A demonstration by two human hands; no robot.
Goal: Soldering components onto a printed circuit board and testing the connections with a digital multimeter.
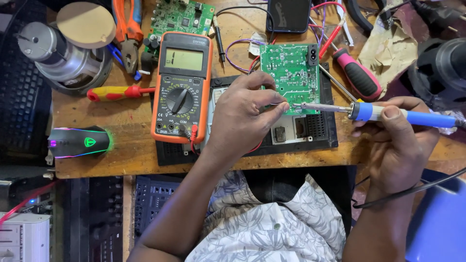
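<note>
Head view: soldering underway, not finished — left hand (242, 116) pinches thin wire onto green board (290, 77), right hand (400, 140) grip closed on soldering iron (388, 114), tip touching board's 6 o'clock edge.

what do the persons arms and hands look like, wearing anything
Both hands are bare: no gloves, rings or watch show on the left hand or the right hand. Both forearms are uncovered up to the frame edge, with no sleeve reaching them. The only clothing in view is a light shirt with a grey leaf print and a small button, over the torso.
</note>
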